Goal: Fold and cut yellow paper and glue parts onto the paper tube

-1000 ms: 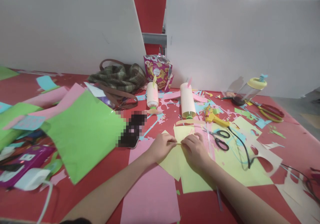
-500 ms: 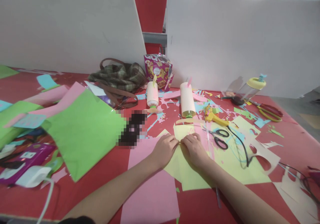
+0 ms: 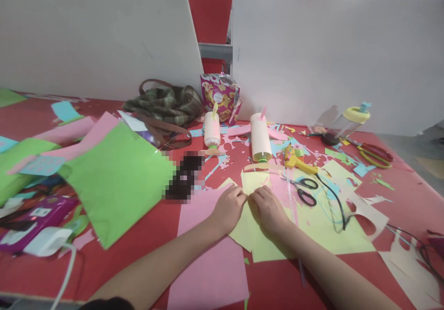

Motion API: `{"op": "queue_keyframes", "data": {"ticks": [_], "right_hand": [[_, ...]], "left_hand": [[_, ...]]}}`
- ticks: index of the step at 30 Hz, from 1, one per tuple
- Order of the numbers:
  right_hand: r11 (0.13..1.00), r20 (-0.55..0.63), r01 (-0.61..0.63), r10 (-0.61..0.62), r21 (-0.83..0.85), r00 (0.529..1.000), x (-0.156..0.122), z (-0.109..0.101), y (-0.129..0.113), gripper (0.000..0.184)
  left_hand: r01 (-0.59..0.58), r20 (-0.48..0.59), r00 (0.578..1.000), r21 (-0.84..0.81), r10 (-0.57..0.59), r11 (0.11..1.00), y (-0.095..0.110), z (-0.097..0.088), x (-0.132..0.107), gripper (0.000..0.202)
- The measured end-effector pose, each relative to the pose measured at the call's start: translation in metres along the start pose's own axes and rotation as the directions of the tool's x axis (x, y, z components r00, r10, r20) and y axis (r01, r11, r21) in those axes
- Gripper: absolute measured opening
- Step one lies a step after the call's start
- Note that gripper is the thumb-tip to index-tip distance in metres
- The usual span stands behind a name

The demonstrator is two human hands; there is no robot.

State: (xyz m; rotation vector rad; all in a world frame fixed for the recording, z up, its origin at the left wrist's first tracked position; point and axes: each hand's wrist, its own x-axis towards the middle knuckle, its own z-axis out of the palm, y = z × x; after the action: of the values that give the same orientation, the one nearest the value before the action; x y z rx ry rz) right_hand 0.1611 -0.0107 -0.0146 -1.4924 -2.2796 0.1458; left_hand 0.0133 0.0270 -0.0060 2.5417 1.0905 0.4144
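My left hand (image 3: pixel 228 207) and my right hand (image 3: pixel 268 208) rest side by side on a pale yellow paper sheet (image 3: pixel 267 247) lying on the red table (image 3: pixel 409 194). Both have curled fingers, with the fingertips meeting in a pinch over the yellow paper; what they pinch is too small to make out. A pink paper sheet (image 3: pixel 208 259) lies under my left forearm. Black scissors (image 3: pixel 305 190) lie just right of my right hand, beside a yellow glue gun (image 3: pixel 294 160) with a black cord.
Two paper-wrapped bottles (image 3: pixel 260 136) lie behind the hands near a purple snack bag (image 3: pixel 219 95) and a plaid bag (image 3: pixel 163 106). A green sheet (image 3: pixel 118 180) covers the left. Red-handled scissors (image 3: pixel 374 155), a yellow-lidded bottle (image 3: pixel 347 123) and paper scraps sit right. White boards (image 3: pixel 329 56) stand behind.
My two hands have drawn closer together, until the fingertips meet over the yellow sheet. The thin strip seen between them a second ago no longer shows.
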Motion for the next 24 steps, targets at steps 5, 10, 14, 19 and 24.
{"op": "queue_keyframes", "data": {"ticks": [5,10,14,19,24], "right_hand": [[0.997,0.042,-0.010,0.013,-0.083,0.999,0.002,-0.004,-0.003,0.014],[0.977,0.121,-0.052,0.079,-0.209,0.989,0.005,-0.012,-0.010,0.018],[0.950,0.134,-0.073,0.118,-0.304,0.984,-0.003,-0.011,-0.022,0.031],[0.900,0.161,-0.086,0.169,-0.428,0.972,-0.018,0.004,-0.033,0.049],[0.883,0.203,-0.103,0.217,-0.457,0.955,-0.028,0.009,-0.036,0.058]], "left_hand": [[-0.008,0.008,1.000,0.155,0.007,0.988,0.005,0.001,-0.001,0.022],[-0.028,0.001,1.000,0.247,0.029,0.968,0.013,0.004,-0.003,0.022],[-0.023,-0.014,0.999,0.300,0.029,0.954,0.021,0.009,-0.007,0.023],[-0.007,-0.035,0.999,0.365,0.021,0.931,0.026,0.026,-0.014,0.037],[0.048,0.047,0.996,0.424,-0.075,0.905,0.027,0.037,-0.022,0.045]]}}
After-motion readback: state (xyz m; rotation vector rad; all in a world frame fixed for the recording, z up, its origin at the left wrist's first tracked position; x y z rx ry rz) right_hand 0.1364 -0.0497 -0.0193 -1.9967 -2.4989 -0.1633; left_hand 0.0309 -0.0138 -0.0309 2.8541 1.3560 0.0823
